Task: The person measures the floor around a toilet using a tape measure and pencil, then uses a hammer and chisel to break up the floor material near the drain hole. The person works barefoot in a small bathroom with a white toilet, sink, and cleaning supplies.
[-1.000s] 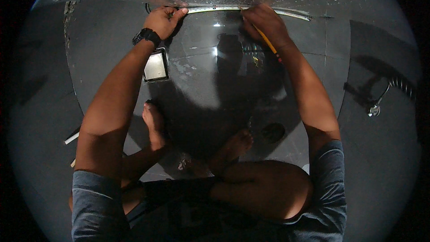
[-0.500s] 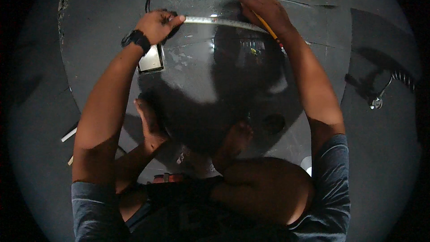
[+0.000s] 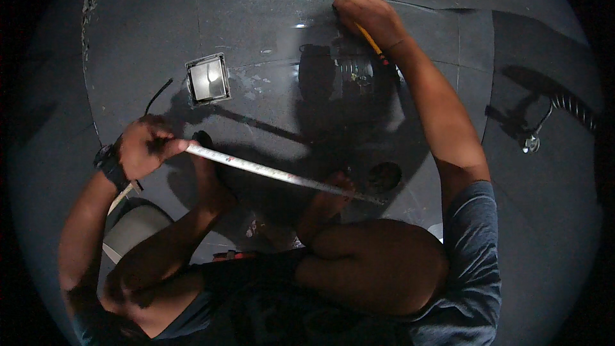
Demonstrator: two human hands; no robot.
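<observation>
Left hand (image 3: 144,147) grips the tape measure blade (image 3: 282,176) below the square floor drain (image 3: 207,79); right hand (image 3: 365,13), fingers clamped on a yellow pencil (image 3: 370,40) right of that drain, should mark with steady tip pressure.

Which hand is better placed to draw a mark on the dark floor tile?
The right hand: it holds the yellow pencil with the tip on the tile. The left hand is occupied gripping the tape measure.
</observation>
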